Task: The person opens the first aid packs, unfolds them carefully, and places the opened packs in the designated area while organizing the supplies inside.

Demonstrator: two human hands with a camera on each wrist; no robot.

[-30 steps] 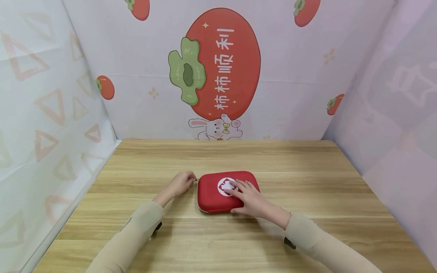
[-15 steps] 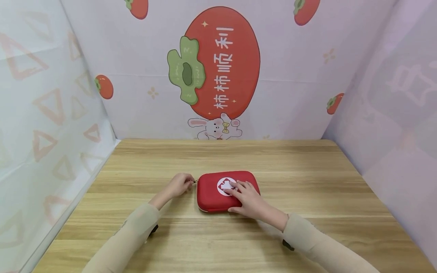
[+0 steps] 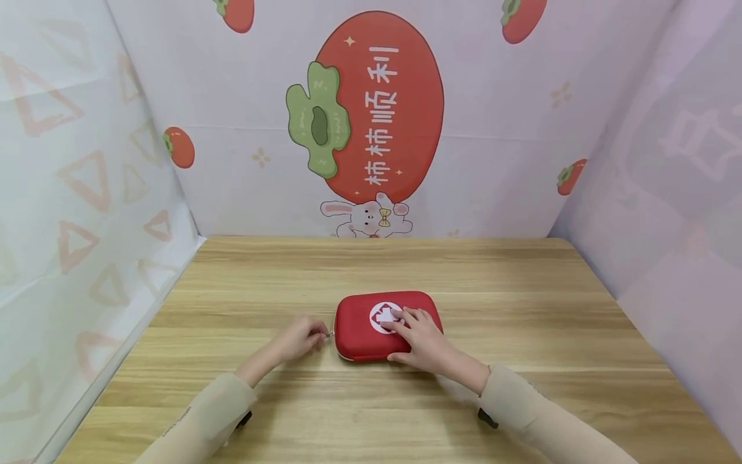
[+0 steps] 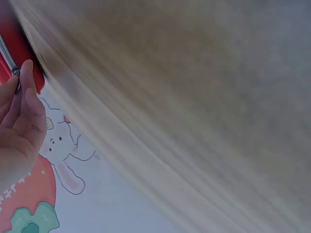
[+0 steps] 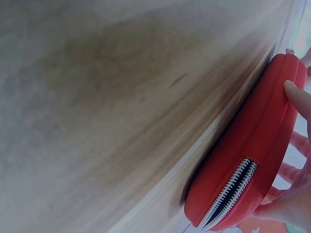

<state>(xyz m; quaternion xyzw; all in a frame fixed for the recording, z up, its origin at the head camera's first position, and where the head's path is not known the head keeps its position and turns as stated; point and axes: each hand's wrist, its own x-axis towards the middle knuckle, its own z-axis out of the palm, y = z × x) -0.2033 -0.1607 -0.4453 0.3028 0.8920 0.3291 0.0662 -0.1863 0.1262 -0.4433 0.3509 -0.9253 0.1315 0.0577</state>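
Note:
A red first-aid case [image 3: 355, 322] with a white cross emblem lies flat on the wooden table. At its left end my left hand [image 3: 298, 338] pinches the small metal zipper pull [image 4: 17, 81] between thumb and fingertips. Silvery zipper teeth [image 4: 6, 52] run along the case beside that slider. My right hand [image 3: 428, 343] rests spread over the right part of the lid, its thumb on the near side. In the right wrist view, the zipper [image 5: 232, 191] at the right end is parted, showing a dark gap between its two rows of teeth.
The wooden table [image 3: 493, 277] reaches back to a white cloth wall [image 3: 493, 161] printed with persimmons and a rabbit. Patterned cloth sides stand left [image 3: 87, 193] and right [image 3: 666, 225].
My left hand, pinching the zipper pull, has moved toward me along the case's left end, from the far corner to about midway. My right hand and the case stay nearly in place.

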